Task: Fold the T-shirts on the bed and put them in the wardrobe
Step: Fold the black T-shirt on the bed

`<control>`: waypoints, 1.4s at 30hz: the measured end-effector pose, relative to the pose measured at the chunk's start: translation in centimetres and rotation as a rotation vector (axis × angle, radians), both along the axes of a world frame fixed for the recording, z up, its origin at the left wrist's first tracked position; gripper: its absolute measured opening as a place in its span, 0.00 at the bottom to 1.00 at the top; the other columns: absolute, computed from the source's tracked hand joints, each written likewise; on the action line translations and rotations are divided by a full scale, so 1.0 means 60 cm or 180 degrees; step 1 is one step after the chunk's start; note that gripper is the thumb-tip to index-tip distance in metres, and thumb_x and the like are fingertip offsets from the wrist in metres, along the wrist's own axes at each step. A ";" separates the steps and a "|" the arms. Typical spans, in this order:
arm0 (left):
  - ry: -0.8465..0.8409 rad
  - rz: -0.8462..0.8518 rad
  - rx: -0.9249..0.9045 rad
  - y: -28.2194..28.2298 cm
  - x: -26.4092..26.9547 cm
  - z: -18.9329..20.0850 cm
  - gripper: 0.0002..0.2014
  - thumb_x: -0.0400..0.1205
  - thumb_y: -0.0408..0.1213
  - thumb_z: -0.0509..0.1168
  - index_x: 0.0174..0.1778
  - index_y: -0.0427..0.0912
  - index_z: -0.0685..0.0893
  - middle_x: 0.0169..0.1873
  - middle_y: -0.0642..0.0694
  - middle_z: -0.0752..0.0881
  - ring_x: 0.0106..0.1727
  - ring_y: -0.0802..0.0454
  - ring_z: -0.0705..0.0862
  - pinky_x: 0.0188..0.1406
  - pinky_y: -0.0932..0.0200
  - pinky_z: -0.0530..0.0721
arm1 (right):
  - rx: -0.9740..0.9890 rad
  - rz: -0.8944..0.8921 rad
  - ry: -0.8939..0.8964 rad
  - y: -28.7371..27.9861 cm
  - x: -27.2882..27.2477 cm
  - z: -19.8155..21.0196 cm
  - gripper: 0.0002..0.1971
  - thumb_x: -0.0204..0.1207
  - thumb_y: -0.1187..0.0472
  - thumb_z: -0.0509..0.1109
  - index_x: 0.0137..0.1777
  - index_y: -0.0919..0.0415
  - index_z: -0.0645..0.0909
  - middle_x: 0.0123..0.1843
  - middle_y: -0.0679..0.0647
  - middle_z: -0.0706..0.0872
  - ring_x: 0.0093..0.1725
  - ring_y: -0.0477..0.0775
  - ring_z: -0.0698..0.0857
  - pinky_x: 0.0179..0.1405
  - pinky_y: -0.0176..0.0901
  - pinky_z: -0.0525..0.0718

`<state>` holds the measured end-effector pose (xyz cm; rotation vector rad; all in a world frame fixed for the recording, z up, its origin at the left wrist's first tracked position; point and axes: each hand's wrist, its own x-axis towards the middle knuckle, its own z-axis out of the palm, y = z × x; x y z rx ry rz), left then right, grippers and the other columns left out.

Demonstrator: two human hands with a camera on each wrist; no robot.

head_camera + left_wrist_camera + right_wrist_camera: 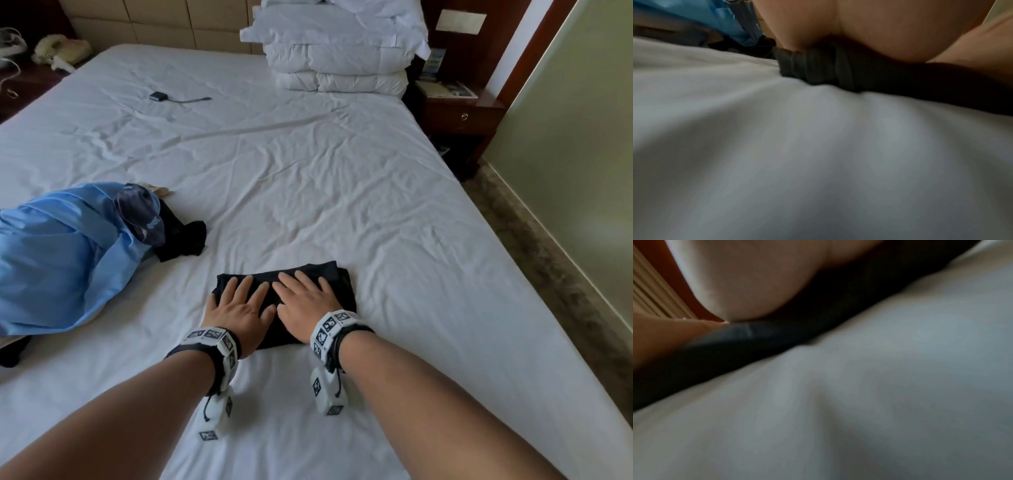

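Soft daylight is spreading evenly across the wrinkled white bed sheet (pixel 308 164) in the head view, casting only faint shadows in its creases; straight lines are bowing toward the edges. Both wrist views are looking dim, blurred and out of focus, with the folded black T-shirt (pixel 828 71) sinking into near-featureless shadow.

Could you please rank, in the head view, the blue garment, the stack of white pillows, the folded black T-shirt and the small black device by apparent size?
1. blue garment
2. stack of white pillows; farther away, so unsure
3. folded black T-shirt
4. small black device
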<state>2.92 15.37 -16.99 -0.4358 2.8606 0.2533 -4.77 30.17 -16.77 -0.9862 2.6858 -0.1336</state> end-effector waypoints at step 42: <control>0.0314 0.2283 0.1727 -0.043 -0.041 -0.009 0.31 0.86 0.59 0.58 0.70 0.32 0.73 0.64 0.32 0.83 0.64 0.32 0.82 0.59 0.46 0.77 | -0.1756 -0.2994 -0.1403 0.095 -0.066 -0.039 0.28 0.74 0.35 0.67 0.56 0.61 0.81 0.53 0.57 0.87 0.51 0.62 0.85 0.51 0.50 0.80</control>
